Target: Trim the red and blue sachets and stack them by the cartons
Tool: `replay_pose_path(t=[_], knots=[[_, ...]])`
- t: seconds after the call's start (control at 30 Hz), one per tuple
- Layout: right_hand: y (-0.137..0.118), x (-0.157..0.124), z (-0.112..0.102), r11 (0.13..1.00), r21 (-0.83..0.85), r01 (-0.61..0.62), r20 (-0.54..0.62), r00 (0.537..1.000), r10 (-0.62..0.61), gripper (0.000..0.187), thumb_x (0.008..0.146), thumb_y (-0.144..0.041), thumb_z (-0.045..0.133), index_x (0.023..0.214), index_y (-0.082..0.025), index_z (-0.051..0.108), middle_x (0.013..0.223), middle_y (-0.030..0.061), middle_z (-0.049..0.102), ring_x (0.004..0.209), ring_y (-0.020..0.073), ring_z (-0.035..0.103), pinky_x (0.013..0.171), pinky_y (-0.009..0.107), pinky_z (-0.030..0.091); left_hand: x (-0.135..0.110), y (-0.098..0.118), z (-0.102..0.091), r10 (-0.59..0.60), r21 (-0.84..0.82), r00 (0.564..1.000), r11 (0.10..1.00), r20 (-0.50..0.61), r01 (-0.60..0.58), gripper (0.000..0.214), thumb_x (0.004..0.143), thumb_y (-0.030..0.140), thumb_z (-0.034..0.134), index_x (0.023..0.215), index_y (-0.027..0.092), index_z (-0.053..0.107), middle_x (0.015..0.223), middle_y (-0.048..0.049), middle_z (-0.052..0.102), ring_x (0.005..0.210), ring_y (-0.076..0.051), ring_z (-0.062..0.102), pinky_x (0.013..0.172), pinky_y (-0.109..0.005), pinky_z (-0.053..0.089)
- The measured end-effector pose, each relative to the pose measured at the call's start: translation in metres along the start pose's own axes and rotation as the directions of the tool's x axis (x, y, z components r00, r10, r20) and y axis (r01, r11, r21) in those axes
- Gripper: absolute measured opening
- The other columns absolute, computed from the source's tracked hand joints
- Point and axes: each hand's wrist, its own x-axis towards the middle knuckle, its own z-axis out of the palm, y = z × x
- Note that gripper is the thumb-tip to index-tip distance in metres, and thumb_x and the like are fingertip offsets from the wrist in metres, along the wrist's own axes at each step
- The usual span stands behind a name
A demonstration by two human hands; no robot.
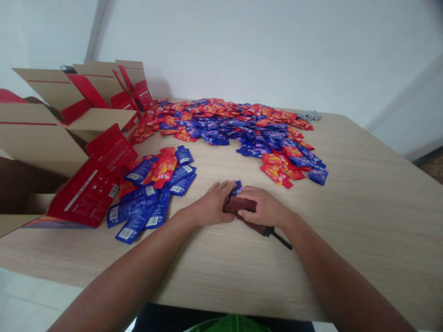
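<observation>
At the middle of the table a blue sachet lies mostly hidden under my hands. My left hand rests at its left side, fingers together, holding it against the tabletop. A dark brown cloth is bunched in the closed fingers of my right hand, touching the sachet. From the cloth's lower end a thin black strap trails onto the table. To the left of my hands, a loose pile of blue sachets and red-orange sachets lies overlapping.
A wide heap of red and blue sachets curves across the back, its right end reaching forward. Open cardboard boxes with red flaps stand along the left. A grey cloth lies at the back right of the wooden table.
</observation>
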Motion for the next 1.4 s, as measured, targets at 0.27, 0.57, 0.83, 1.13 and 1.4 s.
replay_pose_path(t=[0.27, 0.57, 0.83, 1.13, 1.4], knots=[[0.009, 0.000, 0.002, 0.998, -0.018, -0.063, -0.081, 0.995, 0.062, 0.024, 0.085, -0.019, 0.078, 0.108, -0.024, 0.074, 0.098, 0.0018, 0.068, 0.086, 0.0195, 0.064, 0.080, 0.033, 0.049, -0.003, -0.001, 0.002, -0.041, 0.024, 0.999, 0.999, 0.020, 0.040, 0.105, 0.079, 0.046, 0.083, 0.168, 0.016, 0.036, 0.174, -0.0217, 0.036, 0.165, -0.040, 0.028, 0.136, -0.059, 0.020], [0.022, 0.000, -0.001, 0.986, -0.078, -0.145, -0.207, 0.970, 0.126, 0.022, 0.090, -0.025, 0.075, 0.112, -0.024, 0.074, 0.102, 0.0046, 0.072, 0.095, 0.0240, 0.066, 0.085, 0.037, 0.051, -0.003, 0.001, 0.000, -0.062, 0.043, 0.997, 0.997, 0.047, 0.060, 0.105, 0.082, 0.048, 0.082, 0.169, 0.015, 0.034, 0.175, -0.0211, 0.036, 0.166, -0.040, 0.026, 0.136, -0.058, 0.020], [0.025, -0.001, 0.001, 0.976, -0.121, -0.182, -0.244, 0.958, 0.148, 0.025, 0.091, -0.027, 0.074, 0.116, -0.024, 0.075, 0.103, 0.0055, 0.073, 0.095, 0.0246, 0.067, 0.085, 0.038, 0.052, -0.003, -0.001, 0.000, -0.022, 0.036, 0.998, 0.999, 0.051, 0.020, 0.104, 0.082, 0.047, 0.082, 0.169, 0.018, 0.034, 0.174, -0.0177, 0.039, 0.166, -0.039, 0.027, 0.137, -0.058, 0.019], [0.012, -0.001, -0.001, 0.994, -0.043, -0.099, -0.121, 0.988, 0.093, 0.024, 0.085, -0.019, 0.076, 0.109, -0.024, 0.074, 0.098, 0.0023, 0.069, 0.085, 0.0197, 0.065, 0.079, 0.034, 0.049, -0.003, -0.002, 0.001, -0.044, 0.031, 0.999, 0.999, 0.030, 0.043, 0.103, 0.081, 0.050, 0.082, 0.168, 0.017, 0.038, 0.174, -0.0204, 0.038, 0.166, -0.040, 0.027, 0.136, -0.059, 0.020], [0.001, -0.001, 0.000, 1.000, 0.005, 0.011, -0.013, 1.000, -0.011, 0.022, 0.083, -0.018, 0.078, 0.104, -0.023, 0.073, 0.099, 0.0026, 0.067, 0.088, 0.0202, 0.063, 0.080, 0.033, 0.049, -0.003, -0.002, 0.000, -0.038, 0.022, 0.998, 0.999, 0.043, 0.037, 0.107, 0.077, 0.044, 0.085, 0.169, 0.018, 0.036, 0.173, -0.0198, 0.040, 0.165, -0.041, 0.029, 0.135, -0.060, 0.021]])
